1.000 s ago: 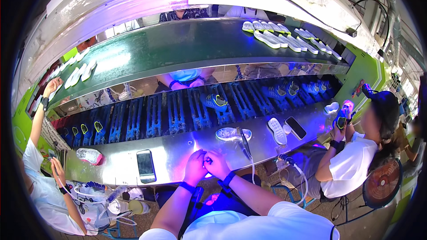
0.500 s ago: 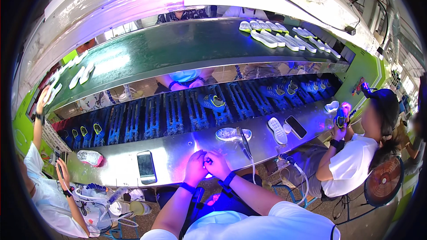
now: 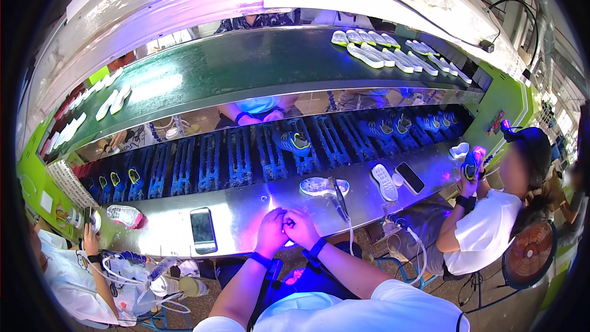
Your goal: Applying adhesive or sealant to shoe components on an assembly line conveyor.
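My left hand (image 3: pixel 270 232) and my right hand (image 3: pixel 301 229) meet at the front edge of the metal bench (image 3: pixel 239 209), fingers curled in and touching. Whatever is between them, if anything, is hidden. Just beyond them lies a white shoe sole (image 3: pixel 316 186). A thin pen-like tool (image 3: pixel 339 198) with a pale cable rests across its right end. Another white sole (image 3: pixel 384 183) lies farther right, beside a dark phone (image 3: pixel 410 177). Left of my hands is a second phone (image 3: pixel 203 231), and beyond it a white and pink sole (image 3: pixel 125 215).
Behind the bench runs a slatted blue rack (image 3: pixel 239 163) carrying several blue shoes (image 3: pixel 292 142). Above it, a green belt (image 3: pixel 233 67) bears rows of white soles (image 3: pixel 393 59). Co-workers sit left (image 3: pixel 67 276) and right (image 3: pixel 473 233); the right one holds a shoe. A fan (image 3: pixel 530 252) stands behind.
The co-worker on the left has brought the raised arm down from the belt, and a hand there is now near the bench's left end. My hands stay together in the same place.
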`<state>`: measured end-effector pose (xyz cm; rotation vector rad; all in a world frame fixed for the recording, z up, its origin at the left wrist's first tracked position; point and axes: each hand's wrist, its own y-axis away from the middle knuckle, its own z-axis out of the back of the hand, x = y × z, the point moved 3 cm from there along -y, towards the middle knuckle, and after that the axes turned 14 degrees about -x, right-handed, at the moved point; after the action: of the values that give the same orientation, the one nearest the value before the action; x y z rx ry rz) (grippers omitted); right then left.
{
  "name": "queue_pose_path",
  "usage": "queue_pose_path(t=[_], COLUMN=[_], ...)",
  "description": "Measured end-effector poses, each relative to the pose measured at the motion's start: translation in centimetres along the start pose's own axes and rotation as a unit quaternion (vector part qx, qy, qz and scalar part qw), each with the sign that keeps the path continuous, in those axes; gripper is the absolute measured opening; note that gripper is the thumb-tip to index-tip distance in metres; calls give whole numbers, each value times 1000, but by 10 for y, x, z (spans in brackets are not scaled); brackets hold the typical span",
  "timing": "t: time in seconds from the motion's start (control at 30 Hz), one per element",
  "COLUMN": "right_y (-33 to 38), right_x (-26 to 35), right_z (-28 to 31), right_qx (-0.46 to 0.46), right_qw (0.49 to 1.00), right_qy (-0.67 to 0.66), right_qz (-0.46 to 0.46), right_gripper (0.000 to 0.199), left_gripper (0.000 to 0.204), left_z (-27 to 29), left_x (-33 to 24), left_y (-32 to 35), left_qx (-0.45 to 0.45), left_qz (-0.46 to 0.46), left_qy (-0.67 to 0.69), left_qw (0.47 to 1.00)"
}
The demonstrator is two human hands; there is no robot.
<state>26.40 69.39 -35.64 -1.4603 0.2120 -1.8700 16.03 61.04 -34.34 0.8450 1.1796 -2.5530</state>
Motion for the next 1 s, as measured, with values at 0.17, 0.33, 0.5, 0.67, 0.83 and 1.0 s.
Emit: queue_pose_path(t=[0.17, 0.33, 0.5, 0.67, 0.83, 1.0], right_y=[-1, 0, -1, -1, 0, 1], right_x=[-1, 1, 2, -3, -2, -1], right_z=[0, 0, 1, -2, -1, -1], right_qx=[-16, -4, -4, -3, 0, -14], right_qw=[1000, 1000, 999, 1000, 1000, 1000], right_qy=[8, 21, 27, 24, 24, 9], right_qz=[24, 18, 26, 15, 17, 9], right_gripper=[14, 16, 16, 17, 18, 16], left_gripper=[36, 38, 40, 40, 40, 39], left_z=[-1, -2, -5, -8, -6, -6], left_x=[1, 5, 9, 13, 10, 8], left_y=[1, 2, 4, 6, 6, 6], left_qx=[-2, 8, 8, 1, 2, 8], left_qz=[4, 15, 6, 11, 21, 15], left_qy=[-1, -6, -4, 3, 6, 4], left_qw=[1000, 1000, 1000, 1000, 1000, 1000])
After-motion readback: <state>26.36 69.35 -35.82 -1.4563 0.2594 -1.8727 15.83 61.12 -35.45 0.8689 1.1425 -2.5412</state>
